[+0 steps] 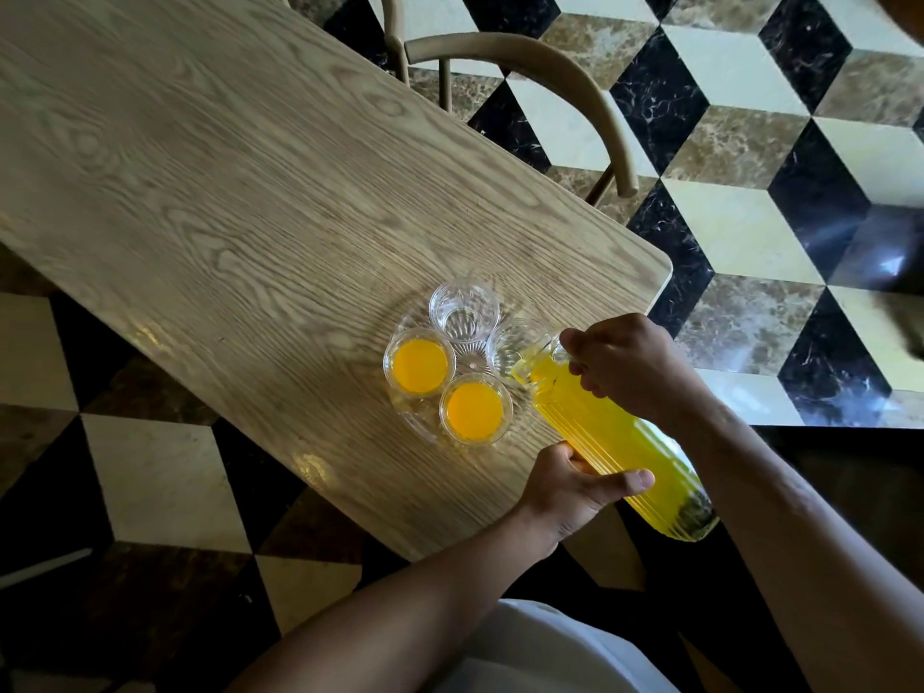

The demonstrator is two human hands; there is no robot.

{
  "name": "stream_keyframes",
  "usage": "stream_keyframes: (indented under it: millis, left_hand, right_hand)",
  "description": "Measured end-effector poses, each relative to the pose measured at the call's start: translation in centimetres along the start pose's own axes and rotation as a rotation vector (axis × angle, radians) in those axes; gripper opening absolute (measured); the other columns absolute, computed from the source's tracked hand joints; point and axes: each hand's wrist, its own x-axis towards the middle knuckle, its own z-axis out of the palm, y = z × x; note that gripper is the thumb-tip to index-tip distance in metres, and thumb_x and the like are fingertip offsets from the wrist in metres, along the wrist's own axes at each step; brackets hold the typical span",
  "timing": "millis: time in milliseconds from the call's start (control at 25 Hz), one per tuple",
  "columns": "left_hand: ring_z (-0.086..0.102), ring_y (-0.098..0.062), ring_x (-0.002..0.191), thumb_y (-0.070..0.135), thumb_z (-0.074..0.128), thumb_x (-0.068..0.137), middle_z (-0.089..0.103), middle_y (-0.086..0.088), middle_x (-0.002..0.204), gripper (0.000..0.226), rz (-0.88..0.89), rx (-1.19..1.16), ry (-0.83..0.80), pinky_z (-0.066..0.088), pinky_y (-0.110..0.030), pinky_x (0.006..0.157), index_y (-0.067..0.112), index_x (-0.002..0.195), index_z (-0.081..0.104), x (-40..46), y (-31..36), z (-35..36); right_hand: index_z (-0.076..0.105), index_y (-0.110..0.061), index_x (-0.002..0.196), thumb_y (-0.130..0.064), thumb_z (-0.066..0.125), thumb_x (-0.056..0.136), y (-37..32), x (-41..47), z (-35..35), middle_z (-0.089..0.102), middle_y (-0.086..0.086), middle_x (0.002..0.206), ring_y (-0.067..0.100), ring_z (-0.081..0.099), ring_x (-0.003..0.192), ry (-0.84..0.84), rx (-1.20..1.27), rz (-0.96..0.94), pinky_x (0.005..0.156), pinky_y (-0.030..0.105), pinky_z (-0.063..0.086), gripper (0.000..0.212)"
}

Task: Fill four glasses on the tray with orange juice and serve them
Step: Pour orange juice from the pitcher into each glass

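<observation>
Glass, ribbed and full of juice: your right hand [627, 365] curls round the handle near the neck of the carafe [617, 437], and your left hand [580, 485] cups the lower body, thumb laid across the top, fingers underneath. Both are wrapped on it, neither slack

Carafe is tilted steeply, spout down over the third glass [507, 345] at the right of the tray; whether juice is running yet, cannot tell

Handling, by judgement:
- nearly full, so heavy toward the base; keep the left hand under that end as your lever
- ribs give the fingers purchase, but wet glass is slippery; watch for drips on the body
- rigid and breakable, and the base hangs beyond the table [225, 192] edge, over tiled floor [750, 232]

Outward: clear glass tray [412, 417] near the table corner, four small cut glasses packed together, rims touching or close. Left glass [419, 366] and near glass [475, 408] hold orange juice almost to the rim. Far glass [464, 311] is empty

Full glasses will slop easily; lift the tray by opposite edges, level and slow

Wooden chair [550, 82] stands beyond the far table edge
</observation>
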Motion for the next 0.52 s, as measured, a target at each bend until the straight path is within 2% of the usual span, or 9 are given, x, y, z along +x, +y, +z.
stream_keyframes:
  millis: [240, 520]
  left_hand:
    - [0.035, -0.018, 0.071, 0.059, 0.1, 0.047, 0.045, -0.001, 0.069, 0.07, 0.002, -0.002, -0.009, 0.032, -0.039, 0.063, 0.022, 0.076, 0.049, -0.08, -0.01, -0.03]
    - [0.035, -0.02, 0.074, 0.064, 0.099, 0.043, 0.046, -0.003, 0.072, 0.077, 0.002, -0.033, -0.021, 0.033, -0.041, 0.066, 0.018, 0.081, 0.051, -0.25, 0.31, 0.1]
  right_hand:
    - [0.07, -0.01, 0.066, -0.037, 0.059, 0.099, -0.25, 0.16, 0.12, 0.069, 0.005, 0.06, 0.02, 0.065, 0.058, -0.004, -0.005, 0.02, 0.07, 0.038, 0.057, 0.044]
    - [0.073, -0.006, 0.072, -0.037, 0.058, 0.1, -0.46, 0.25, 0.07, 0.069, 0.006, 0.063, 0.017, 0.063, 0.058, -0.018, -0.024, 0.03, 0.057, 0.025, 0.045, 0.045]
